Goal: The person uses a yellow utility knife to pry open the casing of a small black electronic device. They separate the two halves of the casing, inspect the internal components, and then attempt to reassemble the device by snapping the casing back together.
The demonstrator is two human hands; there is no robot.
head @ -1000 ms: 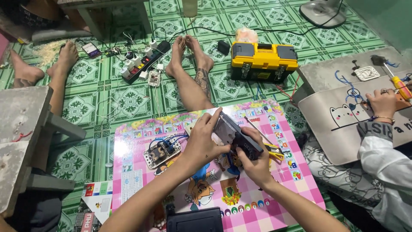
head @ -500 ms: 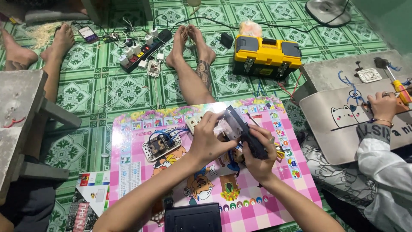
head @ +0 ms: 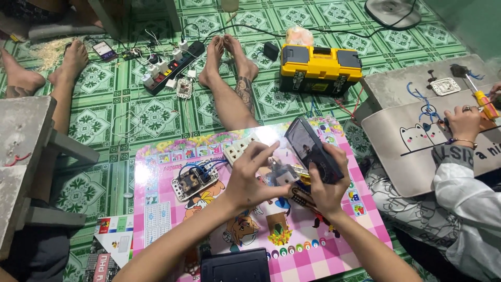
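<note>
My right hand (head: 327,189) grips a dark, flat rectangular device (head: 313,149) and holds it tilted above the pink picture table (head: 156,219). My left hand (head: 249,180) is just left of it. Its thumb and fingers pinch a small grey-white block (head: 284,176) at the device's lower end, and the index finger points up. Yellow-handled tools (head: 302,201) lie partly hidden under both hands. A white socket (head: 236,152) sits by my left fingers. Further left lies a switch module with blue wires (head: 192,180).
A black box (head: 235,266) sits at the table's near edge. Another person's bare legs (head: 229,89) stretch beyond it, beside a yellow toolbox (head: 319,68) and a power strip (head: 169,67). At right, a co-worker's hand (head: 463,121) rests on a grey board near a screwdriver (head: 482,102). A concrete stool (head: 23,156) stands left.
My left hand has slid off the top of the dark device down to the small block at its lower end. The device's face now shows, tilted up in my right hand.
</note>
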